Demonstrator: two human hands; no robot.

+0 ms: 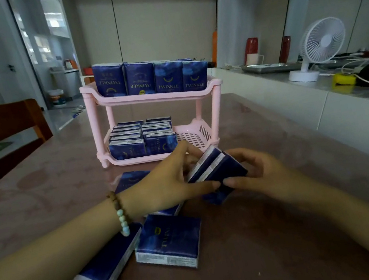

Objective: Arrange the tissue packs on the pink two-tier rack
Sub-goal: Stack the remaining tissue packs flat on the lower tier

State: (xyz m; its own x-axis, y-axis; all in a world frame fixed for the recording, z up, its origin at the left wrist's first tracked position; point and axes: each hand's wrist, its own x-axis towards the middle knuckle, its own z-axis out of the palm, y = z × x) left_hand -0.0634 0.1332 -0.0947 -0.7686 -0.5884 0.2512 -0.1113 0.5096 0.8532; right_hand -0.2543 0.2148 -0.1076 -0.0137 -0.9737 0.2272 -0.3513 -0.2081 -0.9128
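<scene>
While the table (268, 236) carries everything, I log progress tier by tier.

Pink rack (217, 100): stands toward the table's far edge, about mid-width.

Upper tier: a row of packs (151, 78) stands upright across the whole front, four faces showing. More seem to stand behind; I cannot count them. Judged full.

Lower tier: a block of packs (141, 137), set on edge in two columns, fills the left and middle. The slatted floor (192, 136) on the right is bare. Judged roughly two-thirds filled.

Loose packs between the rack and the table's near edge: one flat pack (171, 240), a second pack (108, 260) just beside it under the left forearm, and at least two more partly hidden beneath the hands.

Left hand (167, 186) and right hand (259, 171): both curl around a held pair (217, 168), two packs face to face, tilted, just in front of the rack's lower right corner. Thumb tips meet at the pair's near edge.

Remaining, in my judgement: seat this pair in the bare section, then the loose ones. I cannot tell whether all will fit.
</scene>
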